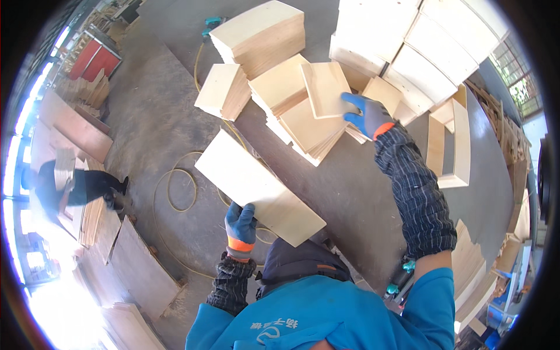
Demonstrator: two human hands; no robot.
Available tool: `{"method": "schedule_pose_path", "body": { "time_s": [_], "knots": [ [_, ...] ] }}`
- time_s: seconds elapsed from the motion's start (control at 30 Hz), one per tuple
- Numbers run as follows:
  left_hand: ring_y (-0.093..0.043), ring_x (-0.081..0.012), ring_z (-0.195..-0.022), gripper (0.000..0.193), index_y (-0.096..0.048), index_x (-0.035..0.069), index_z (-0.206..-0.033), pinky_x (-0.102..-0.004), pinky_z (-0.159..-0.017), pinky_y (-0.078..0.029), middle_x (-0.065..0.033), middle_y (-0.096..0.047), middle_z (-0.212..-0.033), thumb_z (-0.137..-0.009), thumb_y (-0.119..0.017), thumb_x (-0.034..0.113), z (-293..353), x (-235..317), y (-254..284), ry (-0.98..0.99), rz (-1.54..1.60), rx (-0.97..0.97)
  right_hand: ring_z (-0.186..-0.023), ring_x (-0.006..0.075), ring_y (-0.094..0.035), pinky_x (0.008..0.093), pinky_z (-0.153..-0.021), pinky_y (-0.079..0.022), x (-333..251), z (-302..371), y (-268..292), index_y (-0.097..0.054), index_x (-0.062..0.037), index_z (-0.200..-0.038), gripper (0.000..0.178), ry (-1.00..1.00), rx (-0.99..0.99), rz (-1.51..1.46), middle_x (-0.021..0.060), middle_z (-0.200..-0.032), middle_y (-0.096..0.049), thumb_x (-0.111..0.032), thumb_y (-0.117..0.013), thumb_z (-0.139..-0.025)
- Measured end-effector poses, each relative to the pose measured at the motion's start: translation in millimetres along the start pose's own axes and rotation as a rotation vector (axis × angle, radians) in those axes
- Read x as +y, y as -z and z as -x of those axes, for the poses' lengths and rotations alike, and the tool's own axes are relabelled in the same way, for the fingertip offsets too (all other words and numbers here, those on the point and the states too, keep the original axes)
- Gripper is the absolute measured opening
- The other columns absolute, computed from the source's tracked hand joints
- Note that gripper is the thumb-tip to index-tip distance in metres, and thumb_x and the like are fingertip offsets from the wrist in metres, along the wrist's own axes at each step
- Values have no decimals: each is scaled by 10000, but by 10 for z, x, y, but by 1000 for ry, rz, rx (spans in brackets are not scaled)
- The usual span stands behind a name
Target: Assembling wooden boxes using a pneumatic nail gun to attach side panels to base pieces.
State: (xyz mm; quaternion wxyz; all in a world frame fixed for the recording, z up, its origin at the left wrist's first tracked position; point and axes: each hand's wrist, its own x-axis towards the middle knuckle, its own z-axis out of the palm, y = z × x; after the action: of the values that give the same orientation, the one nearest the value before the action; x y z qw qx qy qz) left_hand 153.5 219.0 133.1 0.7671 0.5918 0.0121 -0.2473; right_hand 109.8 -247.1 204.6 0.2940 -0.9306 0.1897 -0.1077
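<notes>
The pile of boards (pixel 309 131) lies uneven, so I think a push could make it slide. The long board (pixel 256 186) is in front of the blue jacket (pixel 326 303), held by the left hand (pixel 240 223) at one edge; a weak grip could let it tip. On the pile, the right hand (pixel 368 114) touches the short board (pixel 324 87); whether it grips, I cannot tell

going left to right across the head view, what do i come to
Co-worker → long pale wooden board held in the left gloved hand → right gloved hand → open rectangular wooden frame
</notes>
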Motion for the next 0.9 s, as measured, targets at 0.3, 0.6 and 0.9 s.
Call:
{"method": "schedule_pose_path", "body": {
  "time_s": [0.3, 0.6, 0.9],
  "knots": [
    [-587, -67, -792, 360, -671, -6, -1351, -234, -663, -442, 17, -703, -1034, -1056, -651, 199, -88, 303, -528, 14, -17, -185, -829, 97, -720, 273, -717, -587, 573, 866, 553, -722, -63, -1385, 380, -127, 262, -656, 80, -1022, -794, -216, -751, -1039],
    [-667, -248, -1265, 501, -517, -58, -1532, -386, -1094, -525, -149, -672, -1407, -1064, -563, 116, 18, 844, -1307, -97, 0, -449, -555, 120, -635, 273, -518, -487, -16, 2410, 1203, -724, -31, -1117, 490, -704, 688, -654, 74, -783, -767, -511, -629, -1094],
    [-683, -229, -1227, 506, -539, -54, -1525, -366, -1069, -541, -136, -694, -1367, -1059, -608, 132, 38, 299, -2686, 171, 57, -703, -559, 142, -667, 298, -516, -528, 101, 3734, 229, -675, 21, -1133, 403, -1040, 754, -637, 133, -771, -757, -376, -605, -1117]
  ]
}}
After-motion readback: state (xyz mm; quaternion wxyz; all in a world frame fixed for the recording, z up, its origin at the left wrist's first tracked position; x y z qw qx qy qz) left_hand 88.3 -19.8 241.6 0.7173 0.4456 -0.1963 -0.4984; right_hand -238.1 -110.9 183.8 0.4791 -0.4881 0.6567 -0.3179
